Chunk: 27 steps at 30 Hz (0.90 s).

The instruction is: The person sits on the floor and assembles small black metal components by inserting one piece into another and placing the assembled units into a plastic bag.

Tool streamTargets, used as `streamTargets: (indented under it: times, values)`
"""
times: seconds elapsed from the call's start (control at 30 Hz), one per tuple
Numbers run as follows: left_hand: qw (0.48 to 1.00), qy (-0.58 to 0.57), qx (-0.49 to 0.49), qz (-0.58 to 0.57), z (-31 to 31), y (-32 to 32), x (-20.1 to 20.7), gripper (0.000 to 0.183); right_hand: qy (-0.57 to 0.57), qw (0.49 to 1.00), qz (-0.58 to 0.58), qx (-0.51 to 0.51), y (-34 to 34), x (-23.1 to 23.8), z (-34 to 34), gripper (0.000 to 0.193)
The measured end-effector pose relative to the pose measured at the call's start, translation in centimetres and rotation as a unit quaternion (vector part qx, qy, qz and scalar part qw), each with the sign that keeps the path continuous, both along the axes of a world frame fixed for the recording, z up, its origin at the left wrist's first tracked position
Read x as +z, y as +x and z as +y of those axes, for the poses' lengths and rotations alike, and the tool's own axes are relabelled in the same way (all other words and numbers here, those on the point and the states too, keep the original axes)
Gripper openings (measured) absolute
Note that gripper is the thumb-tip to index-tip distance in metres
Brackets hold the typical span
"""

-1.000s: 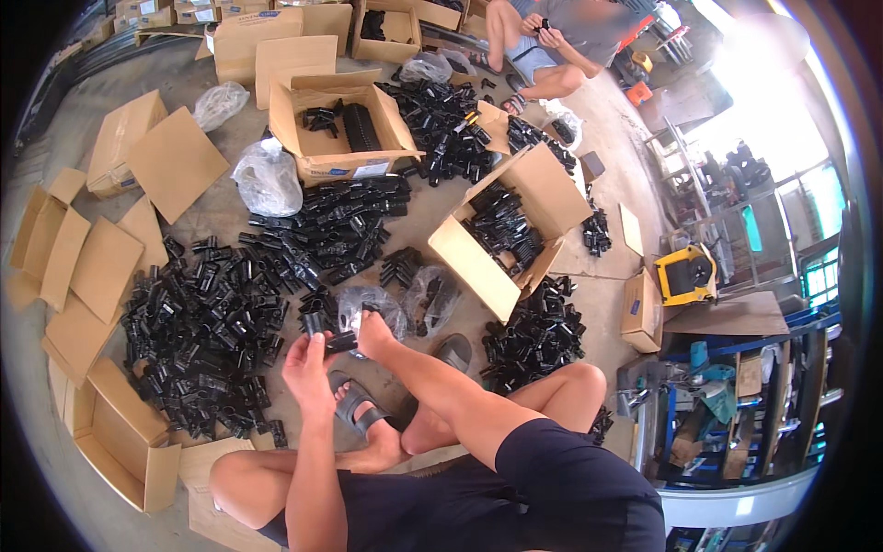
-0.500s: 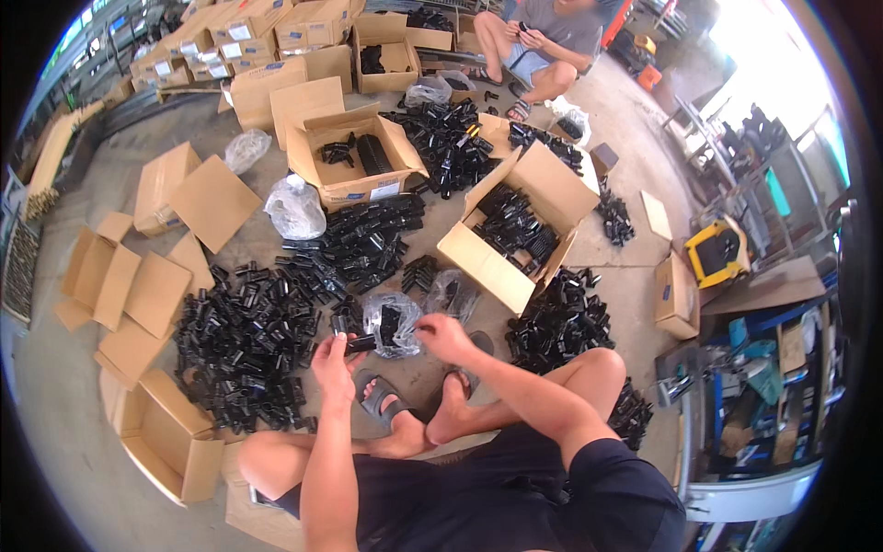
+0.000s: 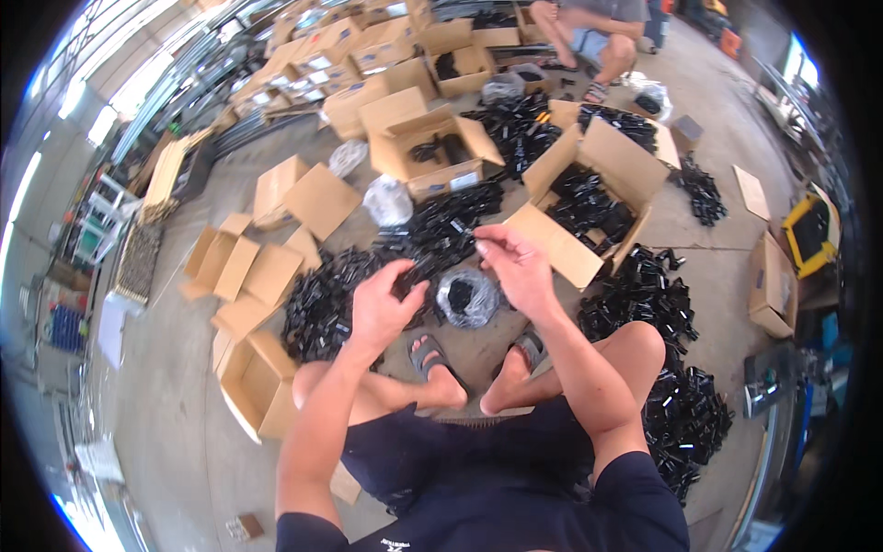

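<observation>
1. Presently the right hand (image 3: pixel 520 271) is above and to the right of the clear plastic bag (image 3: pixel 489 299), thumb and forefinger tips drawn close together. Beside them shows a dark piece with a pale glint (image 3: pixel 463 228); whether the fingers are closed on it, I cannot tell.
2. The left hand (image 3: pixel 382 308) is left of the bag, thumb and forefinger spread with a visible gap between them.
3. Inside the bag sit black parts (image 3: pixel 463 294), blurred by the crinkled film.
4. Just beyond the bag, and level with the left hand's reach, black tubular fittings (image 3: pixel 437 221) lie heaped. They look short, smooth and glossy, with white highlights along their rounded sides, and point in mixed directions.
5. Left of the bag spreads a loose pile of similar fittings (image 3: pixel 317 313); right of it, another jumbled heap (image 3: pixel 635 294) reaches back past the knee.
6. On the near side of the bag are two grey sandals (image 3: pixel 428 354), worn on the feet.
7. Beyond the bag to the right, an open cardboard carton (image 3: pixel 635 152) holds more black fittings; beyond it to the left stand a crumpled plastic bag (image 3: pixel 388 201) and a second open carton (image 3: pixel 441 184).
8. Farthest beyond the bag, a seated co-worker (image 3: pixel 602 28) is partly visible.
</observation>
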<state>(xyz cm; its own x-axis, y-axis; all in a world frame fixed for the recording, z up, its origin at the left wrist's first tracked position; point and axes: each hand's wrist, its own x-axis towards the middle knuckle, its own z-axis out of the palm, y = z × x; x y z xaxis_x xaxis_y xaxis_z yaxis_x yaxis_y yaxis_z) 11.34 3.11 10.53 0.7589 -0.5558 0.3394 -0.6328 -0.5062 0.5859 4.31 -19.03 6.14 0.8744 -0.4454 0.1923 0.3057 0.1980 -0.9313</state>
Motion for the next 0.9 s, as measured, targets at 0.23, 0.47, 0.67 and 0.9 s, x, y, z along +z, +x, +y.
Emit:
streamTargets:
  times: [0.23, 0.47, 0.67, 0.9]
  values:
    - [0.969, 0.068, -0.04, -0.233, -1.9, -2.1, 2.3, 0.039, -0.224, 0.966, -0.12, -0.057, -2.6, 3.1, 1.3, 0.015]
    - [0.961, 0.069, -0.048, -0.264, -3.4, -2.0, -1.8, 0.04, -0.405, 0.896, -0.17, -0.062, -1.7, 0.6, 1.2, 0.02]
    - [0.964, 0.068, -0.051, -0.253, -3.6, -1.6, -3.4, 0.042, -0.496, 0.852, -0.16, -0.049, -0.6, -2.4, 1.7, 0.029]
    - [0.965, 0.074, -0.035, -0.248, -3.1, -1.4, -3.8, 0.04, -0.487, 0.861, -0.132, -0.059, -0.4, -1.9, 2.6, 0.028]
